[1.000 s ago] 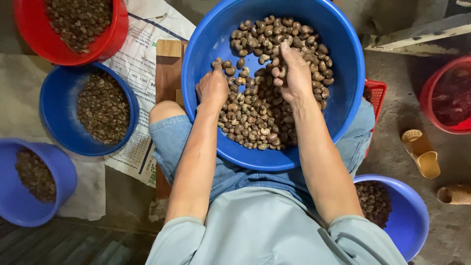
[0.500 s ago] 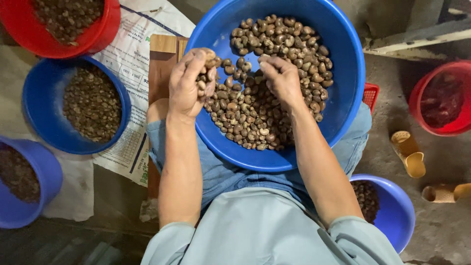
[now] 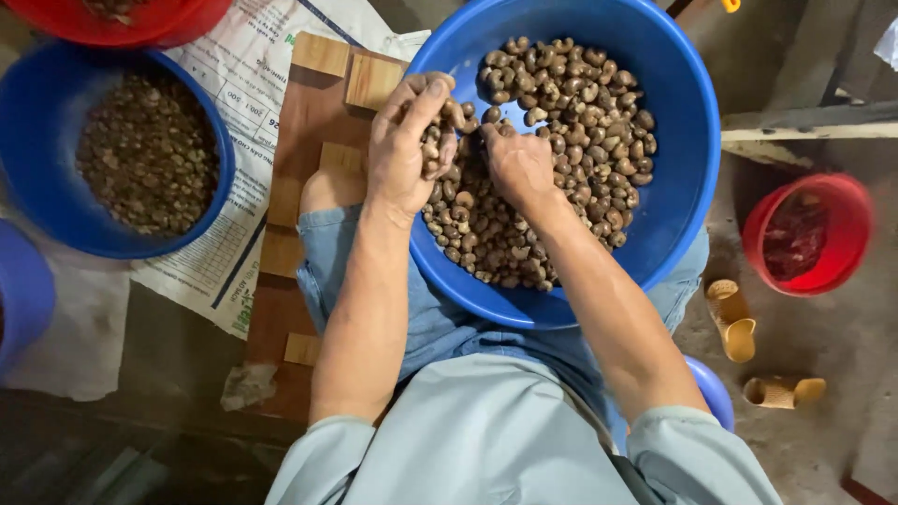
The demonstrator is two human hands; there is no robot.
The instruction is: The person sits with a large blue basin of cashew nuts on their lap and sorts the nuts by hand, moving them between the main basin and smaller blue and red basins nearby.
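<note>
While a printed paper sheet (image 3: 234,84) and a wooden board (image 3: 309,140) cover the dim concrete floor (image 3: 842,374), a smaller blue basin (image 3: 56,224) of brown nuts is seen at left. A handful of nuts (image 3: 440,140) is clasped in the left hand (image 3: 402,150) above the rim of the large blue basin (image 3: 692,168); the right hand (image 3: 519,164) is pressed, fingers curled, into the nut heap. A red bucket (image 3: 847,215) of dark contents sits at right.

Brown nuts (image 3: 561,122) in a blue basin (image 3: 687,187); red bucket (image 3: 847,220); pale blue shirt (image 3: 505,440); white printed newspaper (image 3: 243,84).
</note>
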